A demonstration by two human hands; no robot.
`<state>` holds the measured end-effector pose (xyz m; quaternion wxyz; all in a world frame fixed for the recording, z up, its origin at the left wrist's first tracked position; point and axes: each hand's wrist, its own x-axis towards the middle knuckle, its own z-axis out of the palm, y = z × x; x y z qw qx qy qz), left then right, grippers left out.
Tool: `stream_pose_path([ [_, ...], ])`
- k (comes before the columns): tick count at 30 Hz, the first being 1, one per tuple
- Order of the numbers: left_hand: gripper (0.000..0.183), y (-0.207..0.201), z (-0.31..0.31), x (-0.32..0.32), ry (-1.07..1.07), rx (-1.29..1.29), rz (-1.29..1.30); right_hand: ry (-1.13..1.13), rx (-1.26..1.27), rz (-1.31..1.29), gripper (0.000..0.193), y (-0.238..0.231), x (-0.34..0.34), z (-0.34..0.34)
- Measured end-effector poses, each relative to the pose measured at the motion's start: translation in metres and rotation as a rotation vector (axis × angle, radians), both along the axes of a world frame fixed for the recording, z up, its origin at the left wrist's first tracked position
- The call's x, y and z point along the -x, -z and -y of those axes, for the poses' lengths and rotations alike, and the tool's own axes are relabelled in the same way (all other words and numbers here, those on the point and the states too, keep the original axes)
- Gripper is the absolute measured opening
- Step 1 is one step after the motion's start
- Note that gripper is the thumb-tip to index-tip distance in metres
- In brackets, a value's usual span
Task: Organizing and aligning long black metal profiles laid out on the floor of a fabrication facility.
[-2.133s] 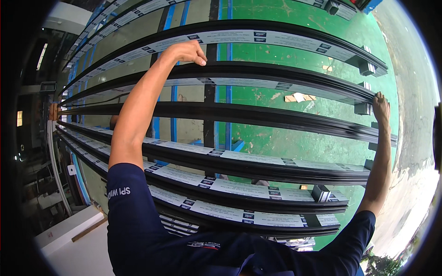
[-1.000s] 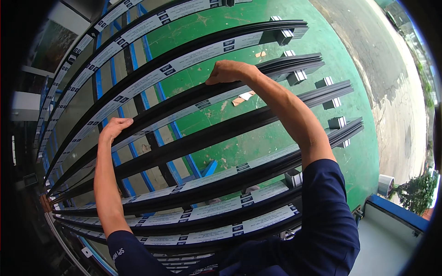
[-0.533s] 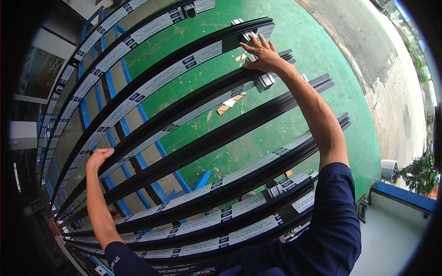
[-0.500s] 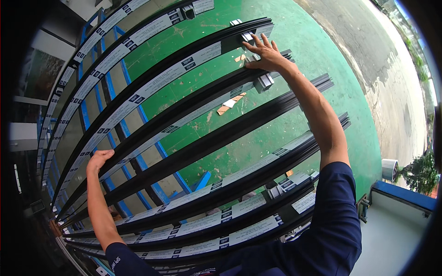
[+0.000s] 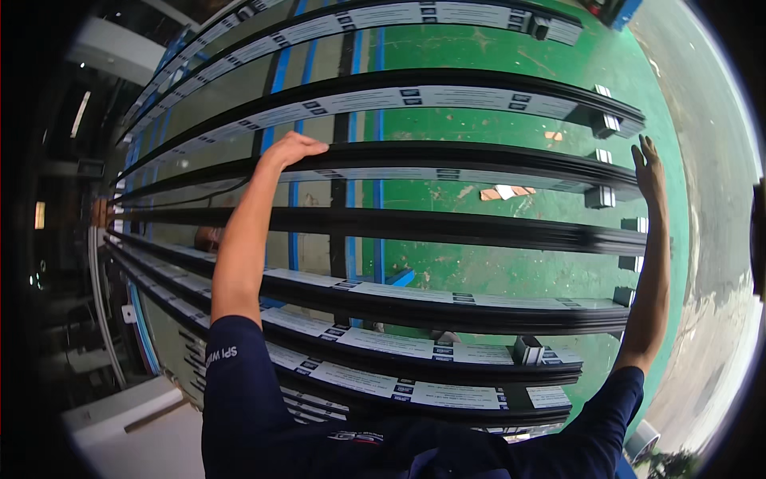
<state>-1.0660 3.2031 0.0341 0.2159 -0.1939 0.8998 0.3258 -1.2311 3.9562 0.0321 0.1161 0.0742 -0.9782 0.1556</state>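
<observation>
The long black profile (image 5: 447, 156) lies toward 1 o'clock. The left hand (image 5: 294, 150), near 11, rests on it; whether that grip closes, I cannot tell. The right hand (image 5: 650, 169), between 2 and 3, is loosely wide beside one end, likely spaced for balance.

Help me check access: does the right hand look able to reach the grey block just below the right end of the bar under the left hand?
Likely yes: the right hand is by the end of that bar, and nothing covers the near side of the grey block.
</observation>
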Motion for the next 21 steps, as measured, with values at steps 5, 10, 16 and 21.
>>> stream_pose_path([
  [5, 0.059, 0.026, 0.036, -0.052, 0.020, 0.284, -0.532, -0.671, 0.149, 0.243, 0.055, -0.010, -0.115, 0.364],
  [10, 0.060, 0.017, 0.084, -0.144, 0.041, 0.795, -0.845, -0.456, -0.139, 0.096, 0.058, 0.039, -0.145, 0.433],
  [16, 0.057, 0.019, 0.241, -0.170, -0.060, 0.614, -0.042, -0.263, -0.297, 0.150, 0.062, 0.049, -0.147, 0.455],
  [21, 0.044, 0.040, 0.339, -0.181, 0.197, 0.255, 0.165, -0.237, -0.371, 0.211, 0.063, 0.071, -0.130, 0.441],
])
